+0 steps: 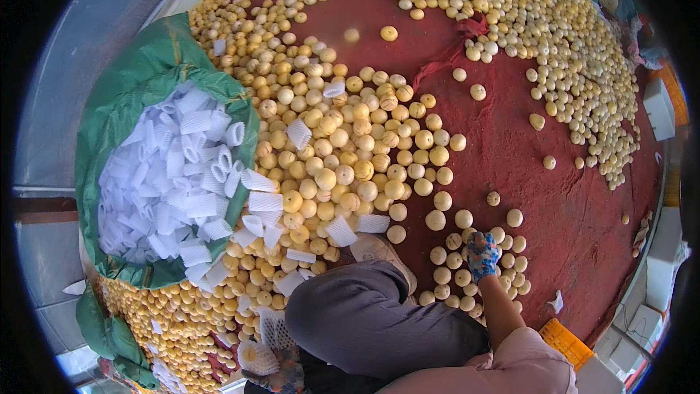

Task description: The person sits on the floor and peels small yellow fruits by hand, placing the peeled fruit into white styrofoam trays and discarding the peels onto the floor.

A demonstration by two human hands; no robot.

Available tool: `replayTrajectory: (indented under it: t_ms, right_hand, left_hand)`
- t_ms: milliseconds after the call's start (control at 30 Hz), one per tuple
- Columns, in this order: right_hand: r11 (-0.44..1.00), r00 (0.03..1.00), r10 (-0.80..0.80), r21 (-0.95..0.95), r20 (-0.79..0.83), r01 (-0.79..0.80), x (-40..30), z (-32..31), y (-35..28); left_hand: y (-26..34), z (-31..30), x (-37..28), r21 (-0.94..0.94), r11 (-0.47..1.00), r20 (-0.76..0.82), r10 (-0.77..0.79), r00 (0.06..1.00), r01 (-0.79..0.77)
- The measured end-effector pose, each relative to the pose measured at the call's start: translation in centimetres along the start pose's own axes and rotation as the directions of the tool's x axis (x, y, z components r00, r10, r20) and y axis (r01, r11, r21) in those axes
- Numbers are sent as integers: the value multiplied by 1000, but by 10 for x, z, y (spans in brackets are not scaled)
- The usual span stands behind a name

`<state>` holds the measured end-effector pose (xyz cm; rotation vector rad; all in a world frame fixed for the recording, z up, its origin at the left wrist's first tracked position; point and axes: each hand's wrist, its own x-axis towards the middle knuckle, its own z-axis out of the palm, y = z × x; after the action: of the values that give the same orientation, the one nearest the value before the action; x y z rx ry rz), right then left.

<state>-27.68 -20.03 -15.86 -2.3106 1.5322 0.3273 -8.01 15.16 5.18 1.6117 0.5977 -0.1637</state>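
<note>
My right hand (482, 256), in a blue patterned glove, reaches down into a small cluster of pale yellow pepino melons (442, 275). Its fingers touch one melon (468, 235); the back of the hand hides whether they grip it. At the bottom edge, my left hand (281, 373) wears a similar patterned glove and holds a melon in a white foam net sleeve (257, 357). To the left, a green woven sack (164, 44) lies open, full of white foam net sleeves (191, 164). Some sleeves have spilled onto the nearby melons.
A large heap of melons (350, 137) lies around my bent leg (372, 306) and shoe (383, 257). More melons (547, 38) cover the far part of the red ground cloth (525, 137). An orange crate (566, 343) and white boxes (660, 279) stand at right. Another person (641, 38) is at upper right.
</note>
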Motion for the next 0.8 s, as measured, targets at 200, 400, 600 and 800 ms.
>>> replayTrajectory:
  t_ms: [200, 400, 600, 800]
  right_hand:
    - [989, 992, 103, -102, -72, -111, 30, -10, -1]
    - [625, 997, -71, 777, -41, 76, 66, -2, -88]
    - [789, 779, -610, 18, 147, 615, 117, 29, -172]
    - [255, 719, -612, 942, 331, -216, 80, -44, -193]
  left_hand:
    - [-4, 16, -4, 68, 998, -30, 17, 999, -15]
    - [-6, -7, 1, 29, 999, -48, 22, 999, -21]
    - [3, 3, -8, -116, 993, -121, -22, 992, 8]
    - [30, 15, -53, -464, 882, -359, -106, 927, -79]
